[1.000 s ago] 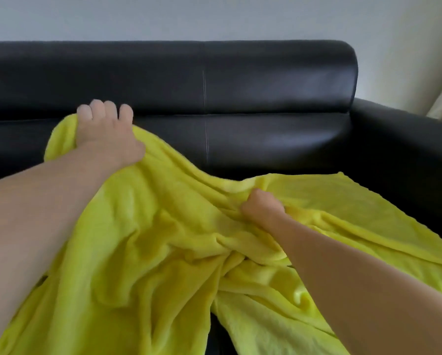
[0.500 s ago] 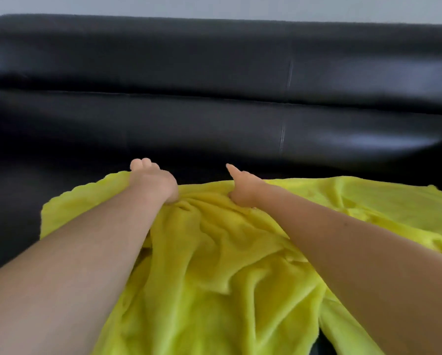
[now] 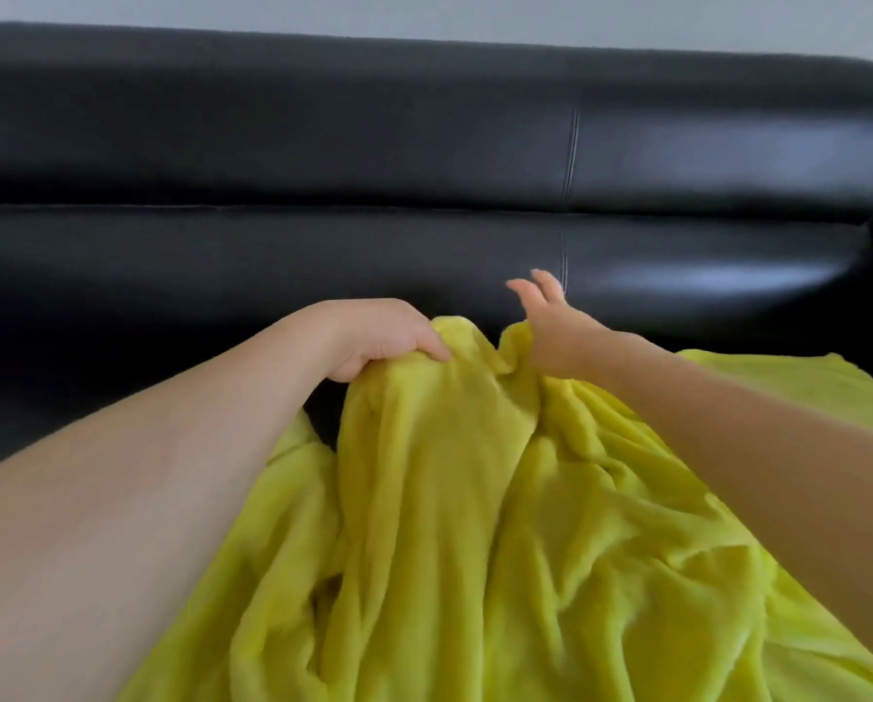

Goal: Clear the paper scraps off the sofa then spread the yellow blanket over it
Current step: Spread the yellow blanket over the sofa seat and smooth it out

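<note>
1. Yellow blanket (image 3: 500, 524): rumpled in deep folds on the seat of the sofa (image 3: 424, 144), its far edge bunched up into a ridge just short of the backrest, with a flatter part lying to the right
2. Left hand (image 3: 373, 342): fingers curled over the bunched far edge, gripping the fabric at the left end of the ridge
3. Right hand (image 3: 550, 342): holds the fabric at the right end of the ridge, close beside the left hand; two fingers point up toward the backrest
4. Sofa: black, glossy, two-tier backrest with a vertical seam behind the right hand
5. Wall (image 3: 424, 12): pale, above the backrest
</note>
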The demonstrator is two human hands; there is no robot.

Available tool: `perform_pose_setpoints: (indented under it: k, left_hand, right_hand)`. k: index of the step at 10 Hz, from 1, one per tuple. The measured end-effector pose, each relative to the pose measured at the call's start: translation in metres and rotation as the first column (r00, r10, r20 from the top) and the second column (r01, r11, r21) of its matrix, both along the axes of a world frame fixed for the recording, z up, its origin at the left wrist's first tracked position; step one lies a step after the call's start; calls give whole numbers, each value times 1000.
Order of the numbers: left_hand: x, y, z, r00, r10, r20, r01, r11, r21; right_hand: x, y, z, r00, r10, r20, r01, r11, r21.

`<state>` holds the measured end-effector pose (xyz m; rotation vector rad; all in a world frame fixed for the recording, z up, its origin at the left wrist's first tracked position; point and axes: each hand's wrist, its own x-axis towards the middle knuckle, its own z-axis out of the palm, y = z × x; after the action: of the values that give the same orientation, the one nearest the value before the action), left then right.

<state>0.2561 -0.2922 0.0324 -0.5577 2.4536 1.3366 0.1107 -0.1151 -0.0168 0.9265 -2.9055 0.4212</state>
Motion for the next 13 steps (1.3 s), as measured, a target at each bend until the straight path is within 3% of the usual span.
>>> perform_pose_setpoints:
  k: [1,2,3,4,5,6,7,8,9,10,11,12,13]
  left_hand:
    - [-23,-11,4,997,-65,-44,70,990,122]
    - [-35,-14,-1,988,-150,-30,153,961,232]
    - [-38,-21,-10,972,-231,45,209,934,289]
    - [-38,-24,-16,972,-233,42,215,943,253]
    - [-35,-26,-19,986,-166,-8,163,955,247]
    - [-22,-28,-22,996,-92,-9,92,977,190]
    - [4,-33,-19,998,-43,48,38,994,100]
    - [32,-41,-7,986,-48,161,47,999,9]
    - [47,-35,10,982,-36,183,64,986,-152]
    - [52,-24,17,999,-14,37,22,975,-223]
    - [50,-14,17,997,-12,-73,-5,972,-234]
    - [53,-7,16,989,-11,-150,-23,975,-223]
    - [69,-13,16,999,-42,-13,41,996,-85]
  right_hand:
    - [13,-39,1,926,357,125,-354,934,-47]
    - [2,-59,-9,794,-567,-221,588,623,516]
    - [6,-53,17,980,-110,166,75,976,206]
    - [1,-35,12,780,-79,621,119,993,-24]
    - [11,-38,9,559,30,829,82,992,-91]
    - [19,-43,-10,818,-157,553,27,971,236]
    - [25,-40,-33,956,-92,280,2,952,307]
    - [20,-28,-36,977,-159,142,106,941,320]
    - [15,-15,-29,976,-210,57,184,936,299]
    - [32,-30,-13,997,14,74,-16,999,30]
    - [62,-55,1,943,215,254,-232,972,41]
    - [76,-76,-7,952,129,277,-185,964,189]
    - [62,-70,-6,983,-73,167,53,992,118]
